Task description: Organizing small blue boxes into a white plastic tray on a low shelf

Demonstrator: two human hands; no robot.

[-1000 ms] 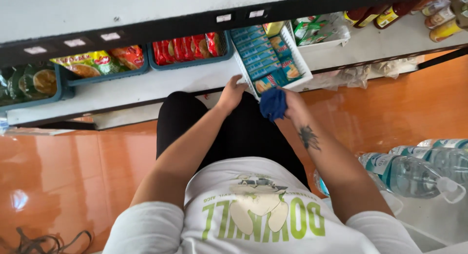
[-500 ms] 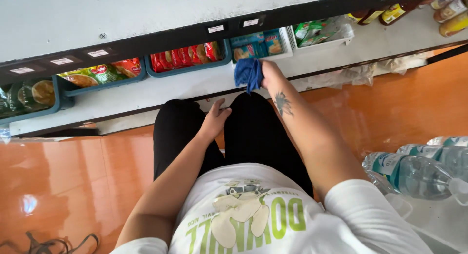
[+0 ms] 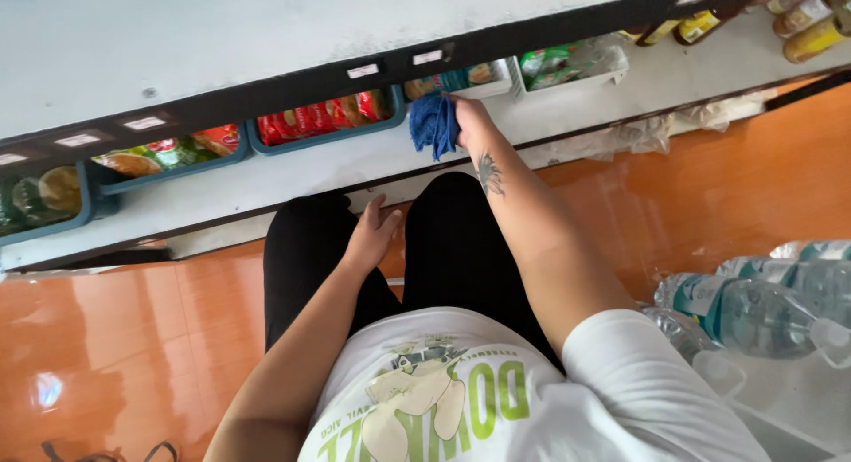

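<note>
The right hand (image 3: 468,118) is closed around a bunched blue cloth (image 3: 433,123), pressing it against the front of the low white shelf (image 3: 292,174), just in front of a white tray of packets (image 3: 479,76) and beside a blue tray of red snack packets (image 3: 324,118). The left hand (image 3: 372,234) lies open and flat, fingers spread, on the inner side of the person's black-trousered leg (image 3: 306,258), holding nothing. To the right, clear plastic water bottles (image 3: 753,298) lie on the glossy orange floor (image 3: 709,196), well apart from both hands.
</note>
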